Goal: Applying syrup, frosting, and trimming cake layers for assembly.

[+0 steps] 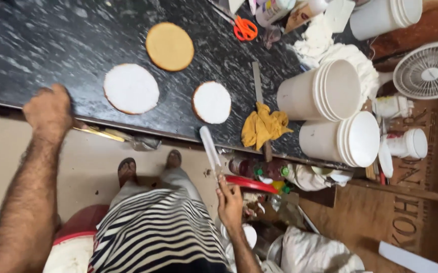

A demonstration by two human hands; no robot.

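The left hand (49, 108) rests on the edge of the dark counter (37, 45), fingers curled together, empty, just beside the larger white-topped cake round (131, 88). The right hand (229, 199) has its fingers clamped on a white-bladed spatula (210, 149), held below that counter edge.

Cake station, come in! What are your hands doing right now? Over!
Left hand gripping the black counter edge. Right hand holding a white spatula, blade up. Three round cake layers lie untouched on the counter. Yellow cloth and buckets alongside.
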